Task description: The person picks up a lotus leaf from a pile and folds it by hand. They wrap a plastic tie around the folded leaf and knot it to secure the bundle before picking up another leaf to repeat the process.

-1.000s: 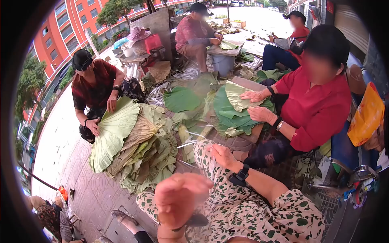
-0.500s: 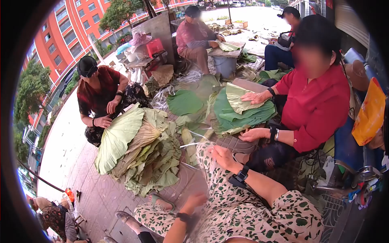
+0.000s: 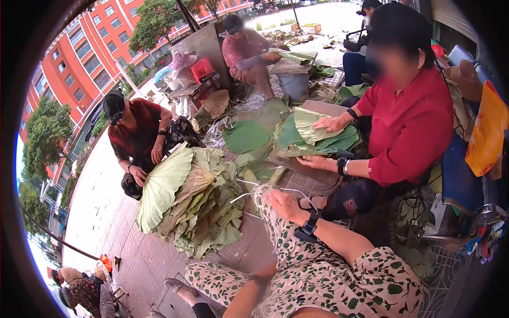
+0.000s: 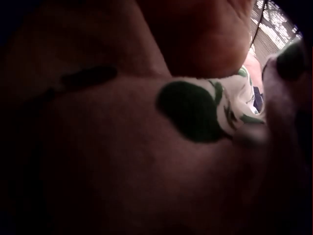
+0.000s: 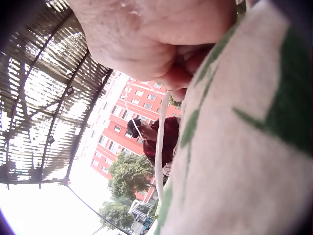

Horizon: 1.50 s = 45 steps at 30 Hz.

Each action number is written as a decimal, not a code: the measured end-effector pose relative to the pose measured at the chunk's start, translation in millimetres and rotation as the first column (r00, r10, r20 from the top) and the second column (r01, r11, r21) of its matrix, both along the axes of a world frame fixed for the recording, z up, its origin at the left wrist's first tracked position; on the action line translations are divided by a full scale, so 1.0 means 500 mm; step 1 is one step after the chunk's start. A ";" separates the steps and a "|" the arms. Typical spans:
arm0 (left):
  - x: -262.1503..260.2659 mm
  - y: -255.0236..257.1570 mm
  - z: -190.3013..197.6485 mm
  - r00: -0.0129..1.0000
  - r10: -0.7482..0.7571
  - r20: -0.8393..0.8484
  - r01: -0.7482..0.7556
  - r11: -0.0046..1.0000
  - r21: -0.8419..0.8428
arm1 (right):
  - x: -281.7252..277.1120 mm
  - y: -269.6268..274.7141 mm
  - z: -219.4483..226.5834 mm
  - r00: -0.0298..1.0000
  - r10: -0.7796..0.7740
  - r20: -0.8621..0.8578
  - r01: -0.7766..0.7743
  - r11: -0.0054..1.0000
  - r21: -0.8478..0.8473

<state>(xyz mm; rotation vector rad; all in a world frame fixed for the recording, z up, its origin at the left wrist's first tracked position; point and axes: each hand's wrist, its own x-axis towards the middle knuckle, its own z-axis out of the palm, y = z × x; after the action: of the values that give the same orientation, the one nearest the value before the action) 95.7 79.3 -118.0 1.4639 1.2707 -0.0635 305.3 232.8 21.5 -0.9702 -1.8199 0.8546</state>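
Note:
My right hand (image 3: 286, 205) rests on the knee of my leaf-print trousers (image 3: 328, 281). Its fingers are curled in the right wrist view and pinch a thin white strip (image 5: 160, 147), which hangs down from them. In the head view, white strips (image 3: 245, 196) stick out past the knee. My left hand (image 3: 266, 270) is low between my thighs, mostly hidden by the trousers. The left wrist view is dark, with part of that hand (image 4: 210, 44) against the printed cloth; its fingers do not show.
A pile of dried large leaves (image 3: 201, 212) lies on the paving ahead, a person in dark red (image 3: 140, 127) behind it. At right, a person in a red shirt (image 3: 408, 116) handles stacked green leaves (image 3: 339, 142). Another person (image 3: 241, 58) works at a board over a bucket (image 3: 293, 85).
My left hand has dropped from raised in front of me to between my thighs. My right hand stays at the knee with the strips. The red-shirted person's lower hand has moved under the leaf stack.

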 end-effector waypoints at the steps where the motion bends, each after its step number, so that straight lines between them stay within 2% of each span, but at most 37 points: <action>1: -0.007 0.012 -0.003 0.999 -0.035 -0.011 0.035 0.999 0.001 | 0.000 0.000 -0.002 1.000 -0.010 0.028 0.008 0.997 0.073; 5: -0.011 0.040 -0.022 0.987 -0.161 -0.024 0.161 0.987 0.003 | -0.001 0.000 -0.018 0.997 -0.033 0.074 0.018 0.980 0.199; 8: -0.003 0.045 -0.035 0.972 -0.236 -0.016 0.236 0.972 0.008 | 0.003 -0.002 -0.004 0.998 0.028 0.056 -0.036 0.988 0.149; 10: 0.001 0.041 -0.042 0.963 -0.268 -0.009 0.268 0.963 0.010 | 0.006 -0.011 0.028 0.993 0.114 -0.040 -0.118 0.987 -0.109; 12: -0.005 0.039 -0.058 0.957 -0.290 -0.006 0.290 0.957 0.015 | 0.003 -0.014 0.052 0.989 0.141 -0.033 -0.144 0.984 -0.106; 14: -0.012 0.038 -0.076 0.954 -0.300 0.000 0.300 0.954 0.022 | -0.002 -0.008 0.062 0.973 0.187 0.133 -0.177 0.981 -0.084; 15: -0.011 0.033 -0.088 0.955 -0.295 0.009 0.295 0.955 0.025 | -0.009 0.002 0.049 0.957 0.181 0.225 -0.187 0.982 0.007; 16: -0.007 0.024 -0.103 0.960 -0.280 0.023 0.279 0.960 0.028 | -0.010 0.010 0.035 0.943 0.225 0.245 -0.231 0.973 -0.004; 18: 0.017 -0.018 -0.142 0.973 -0.222 0.068 0.221 0.975 0.019 | -0.015 0.015 0.050 0.912 0.231 0.339 -0.308 0.932 0.193; 19: 0.037 -0.059 -0.168 0.978 -0.184 0.099 0.185 0.983 0.003 | -0.015 0.023 0.065 0.908 0.341 0.245 -0.325 0.940 -0.103; 20: 0.055 -0.088 -0.262 0.981 -0.145 0.127 0.148 0.989 -0.015 | -0.022 0.033 0.087 0.902 0.409 0.139 -0.329 0.859 -0.393; 22: 0.072 -0.113 -0.290 0.981 0.105 0.166 -0.128 0.982 0.137 | -0.050 0.035 0.128 0.917 0.397 -0.035 -0.364 0.798 -0.481; 23: 0.086 -0.083 -0.102 0.982 -0.128 0.140 0.100 0.977 0.188 | -0.066 0.036 0.144 0.914 0.399 -0.068 -0.383 0.797 -0.467; 24: 0.090 -0.089 -0.184 0.964 -0.131 0.232 0.092 0.980 0.174 | -0.083 0.035 0.155 0.914 0.390 -0.107 -0.394 0.800 -0.453; 25: 0.092 -0.083 -0.101 0.974 -0.048 0.222 0.048 0.999 0.005 | -0.100 0.034 0.157 0.892 0.423 -0.157 -0.447 0.779 -0.439; 26: 0.087 -0.064 -0.004 0.980 0.021 0.200 0.012 0.987 -0.162 | -0.117 0.031 0.163 0.876 0.445 -0.185 -0.477 0.743 -0.470; 28: 0.092 -0.076 -0.020 0.963 0.047 0.265 -0.013 0.992 -0.129 | -0.156 0.010 0.185 0.807 0.498 -0.316 -0.584 0.595 -0.553; 29: 0.092 -0.078 -0.030 0.947 0.055 0.316 -0.030 0.996 -0.083 | -0.178 0.004 0.195 0.807 0.501 -0.314 -0.583 0.584 -0.565; 30: 0.091 -0.076 -0.024 0.944 0.065 0.324 -0.036 0.995 -0.095 | -0.201 0.001 0.203 0.765 0.566 -0.307 -0.617 0.507 -0.602; 31: 0.094 -0.073 0.002 0.955 0.073 0.287 -0.044 0.994 -0.105 | -0.226 -0.004 0.203 0.717 0.626 -0.306 -0.642 0.424 -0.638; 32: 0.093 -0.070 0.030 0.965 0.078 0.250 -0.051 0.992 -0.113 | -0.251 -0.010 0.197 0.716 0.627 -0.307 -0.639 0.412 -0.650; 33: 0.082 -0.058 0.074 0.955 0.083 0.285 -0.030 0.983 -0.183 | -0.278 -0.013 0.188 0.653 0.685 -0.323 -0.667 0.319 -0.673; 34: 0.073 -0.053 0.069 0.952 0.092 0.294 -0.033 0.980 -0.198 | -0.305 -0.015 0.176 0.587 0.733 -0.344 -0.686 0.224 -0.693; 35: 0.073 -0.062 0.062 0.941 0.133 0.312 -0.075 0.979 -0.192 | -0.331 -0.017 0.156 0.587 0.730 -0.348 -0.679 0.210 -0.703; 37: 0.088 -0.055 0.051 0.913 0.212 0.348 -0.155 0.971 -0.184 | -0.370 -0.026 0.102 0.483 0.798 -0.361 -0.637 0.036 -0.770; 38: 0.096 -0.042 0.045 0.896 0.250 0.367 -0.193 0.964 -0.185 | -0.384 -0.031 0.081 0.488 0.791 -0.370 -0.626 0.022 -0.780; 40: 0.091 -0.052 0.034 0.860 0.319 0.399 -0.266 0.946 -0.183 | -0.409 -0.034 0.044 0.397 0.828 -0.395 -0.559 -0.123 -0.820; 42: 0.092 -0.033 0.020 0.817 0.382 0.431 -0.333 0.924 -0.187 | -0.418 -0.035 0.008 0.446 0.774 -0.449 -0.486 -0.212 -0.848; 44: 0.084 -0.019 0.005 0.771 0.437 0.464 -0.395 0.899 -0.191 | -0.437 -0.007 0.005 0.477 0.766 -0.431 -0.449 -0.210 -0.869; 45: 0.098 -0.047 0.001 0.744 0.465 0.480 -0.430 0.883 -0.189 | -0.444 0.015 0.000 0.536 0.718 -0.444 -0.443 -0.209 -0.872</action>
<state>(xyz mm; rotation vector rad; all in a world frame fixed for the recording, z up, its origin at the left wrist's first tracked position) 144.8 55.6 -117.5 0.9804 1.1202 0.5743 83.2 240.6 21.3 -0.7626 -1.7245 3.0316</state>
